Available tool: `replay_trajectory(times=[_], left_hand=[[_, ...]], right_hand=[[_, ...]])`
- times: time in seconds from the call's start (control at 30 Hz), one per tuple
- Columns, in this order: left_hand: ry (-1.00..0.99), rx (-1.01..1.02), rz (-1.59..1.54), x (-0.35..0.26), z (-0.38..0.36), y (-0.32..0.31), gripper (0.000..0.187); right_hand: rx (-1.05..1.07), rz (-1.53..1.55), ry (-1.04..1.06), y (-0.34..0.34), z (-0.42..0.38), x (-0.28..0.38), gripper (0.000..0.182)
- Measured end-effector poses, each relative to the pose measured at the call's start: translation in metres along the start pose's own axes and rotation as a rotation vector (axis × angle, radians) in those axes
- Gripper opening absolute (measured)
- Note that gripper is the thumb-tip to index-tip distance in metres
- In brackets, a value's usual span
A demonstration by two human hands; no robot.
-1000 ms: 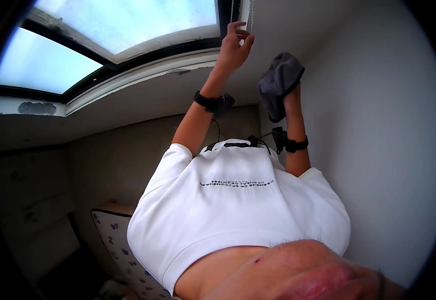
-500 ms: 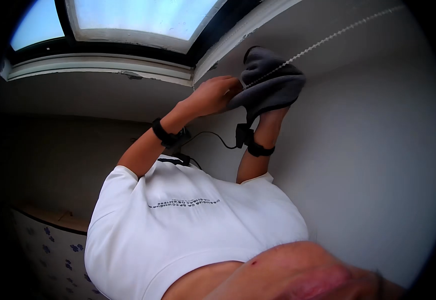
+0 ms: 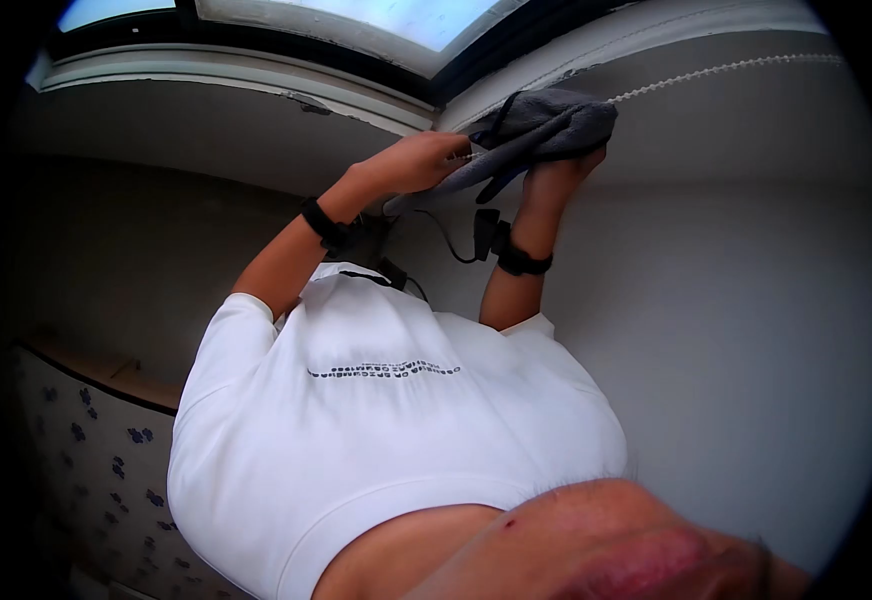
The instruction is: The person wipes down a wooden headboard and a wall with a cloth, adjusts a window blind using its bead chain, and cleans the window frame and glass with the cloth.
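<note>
My right hand [image 3: 556,172] grips a grey cloth [image 3: 546,125], folded around a white bead cord [image 3: 726,68] that runs off to the right along the white wall. My left hand [image 3: 411,162] is closed at the cloth's left end, fingers pinched where the cord goes into the cloth. Both wrists wear black bands with a cable between them. My white shirt [image 3: 386,420] fills the lower middle.
A window [image 3: 396,15] with a white frame [image 3: 256,80] and dark seal sits at the top. A white wall [image 3: 756,300] is on the right. At the lower left stands a pale panel with blue flower print [image 3: 86,440].
My left hand came down from the cord by the window to join the cloth. The cloth is now wrapped around the cord and stretched flatter between both hands.
</note>
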State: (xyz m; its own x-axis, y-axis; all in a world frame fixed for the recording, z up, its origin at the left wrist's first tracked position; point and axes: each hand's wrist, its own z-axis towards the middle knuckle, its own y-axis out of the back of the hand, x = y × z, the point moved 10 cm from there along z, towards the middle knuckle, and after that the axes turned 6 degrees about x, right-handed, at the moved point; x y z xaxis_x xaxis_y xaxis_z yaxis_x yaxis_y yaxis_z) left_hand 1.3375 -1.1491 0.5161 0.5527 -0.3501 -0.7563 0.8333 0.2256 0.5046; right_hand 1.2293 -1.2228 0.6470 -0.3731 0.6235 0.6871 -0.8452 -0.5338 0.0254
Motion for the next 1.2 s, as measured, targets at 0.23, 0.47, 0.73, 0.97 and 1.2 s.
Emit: replay_trajectory(times=[0.23,0.47,0.73,0.97,1.2], left_hand=[[0.059,0.176,0.018,0.033,-0.013,0.003,0.019],[0.230,0.194,-0.166,0.101,-0.014,-0.015,0.025],[0.068,-0.044,-0.180,0.047,0.021,0.030,0.028],[-0.205,-0.239,-0.306,-0.070,0.051,0.063,0.024],[-0.133,-0.295,-0.281,-0.062,0.044,0.052,0.016]], right_hand=[[-0.026,-0.006,-0.040,0.007,-0.018,-0.020,0.025],[-0.021,-0.081,-0.059,0.009,-0.045,-0.049,0.022],[0.082,-0.165,-0.195,0.004,-0.071,-0.085,0.016],[0.264,-0.225,-0.396,-0.025,-0.133,-0.142,0.022],[0.320,-0.138,-0.317,-0.031,-0.162,-0.154,0.023]])
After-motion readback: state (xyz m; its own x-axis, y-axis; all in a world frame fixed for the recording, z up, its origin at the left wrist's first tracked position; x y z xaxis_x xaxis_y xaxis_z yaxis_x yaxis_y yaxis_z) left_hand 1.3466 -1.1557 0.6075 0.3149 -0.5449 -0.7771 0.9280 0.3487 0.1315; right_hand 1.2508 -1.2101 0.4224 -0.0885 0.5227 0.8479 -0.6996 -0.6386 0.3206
